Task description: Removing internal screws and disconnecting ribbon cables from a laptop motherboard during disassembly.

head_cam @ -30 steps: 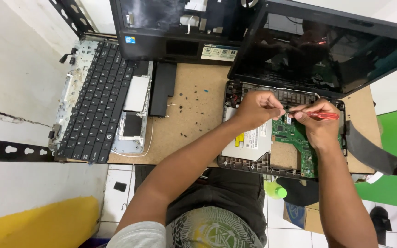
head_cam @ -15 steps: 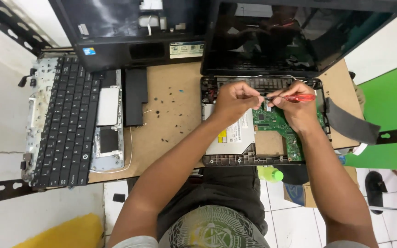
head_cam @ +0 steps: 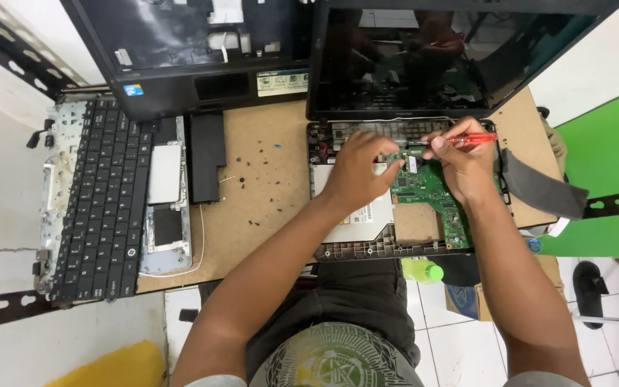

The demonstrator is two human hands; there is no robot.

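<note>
Hands [head_cam: 356, 168] shifted leftward over glossy green board [head_cam: 431, 190]

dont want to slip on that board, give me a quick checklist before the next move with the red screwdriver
1. Right hand grips the red screwdriver: ok.
2. Left hand steadies the work beside the tip: ok.
3. Tip seated on a screw: cannot tell, fingers hide it.
4. Green circuit board lies exposed in the open laptop base: ok.
5. Loose screws lie scattered on the brown work board, not in a tray: not ok.
6. Screen stands propped behind the hands: ok.
</note>
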